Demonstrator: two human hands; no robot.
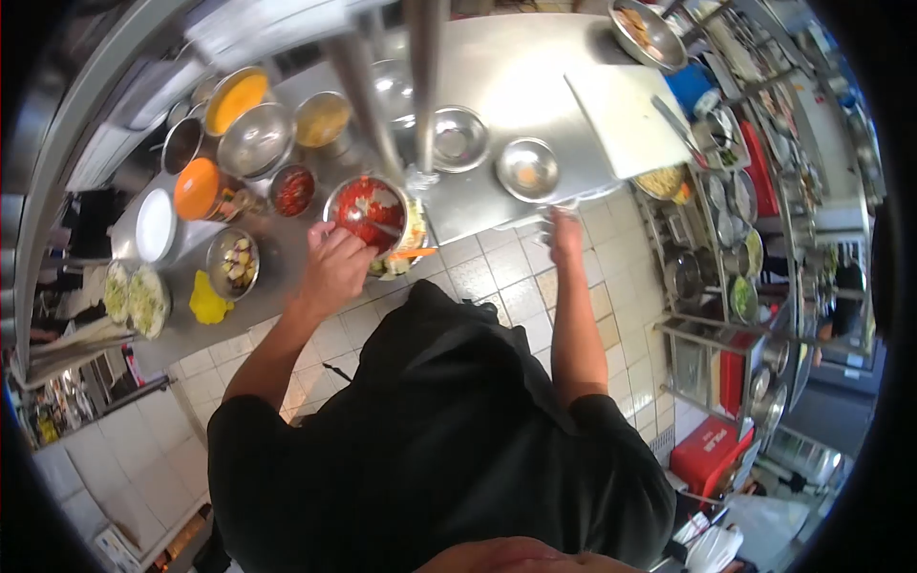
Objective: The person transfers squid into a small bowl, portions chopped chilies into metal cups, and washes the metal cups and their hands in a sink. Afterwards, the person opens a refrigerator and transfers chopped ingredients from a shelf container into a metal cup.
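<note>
My left hand is at the near rim of a metal bowl of chopped red food, its fingers closed together; what they hold, if anything, is hidden. A spoon rests in that bowl. Over the counter's front edge, my right hand is beside crumpled clear plastic; its fingers are blurred. Just beyond it sits a small metal bowl with a little orange food at its bottom. Another metal bowl stands to its left. A smaller bowl of red food is left of the large red one.
Metal posts rise from the counter. A white cutting board lies at right with tongs. Several bowls, an orange container, a white plate and a yellow cloth crowd the left. Shelves stand at right.
</note>
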